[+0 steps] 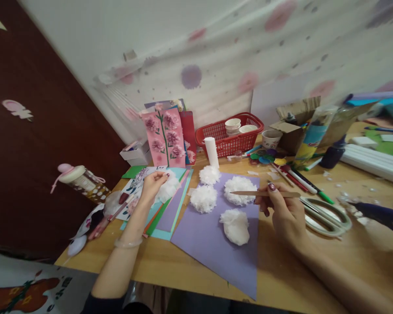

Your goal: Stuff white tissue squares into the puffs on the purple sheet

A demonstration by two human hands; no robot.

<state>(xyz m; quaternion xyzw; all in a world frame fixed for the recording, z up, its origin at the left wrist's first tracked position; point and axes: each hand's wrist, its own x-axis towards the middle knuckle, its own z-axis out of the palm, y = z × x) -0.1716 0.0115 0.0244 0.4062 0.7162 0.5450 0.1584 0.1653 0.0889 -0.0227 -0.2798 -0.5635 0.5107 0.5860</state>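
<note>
My left hand (153, 185) is closed in a pinch at the edge of thin white tissue paper (167, 188), above a stack of coloured sheets. In my right hand (283, 213) is a brown wooden stick (245, 193) with a pointed tip, held level and aimed left. Its tip passes in front of a fluffy white paper flower (236, 185) on a purple sheet (209, 244); whether they touch I cannot tell. More white ruffled flowers lie on that sheet, including a flatter white piece (236, 227) nearest me.
A red basket (222, 146) with paper cups stands behind, beside an upright white roll (211, 152) and a pink flower card (166, 137). Scissors (327, 216), several pens and a glue gun (380, 216) lie right. A tumbler (83, 183) is left.
</note>
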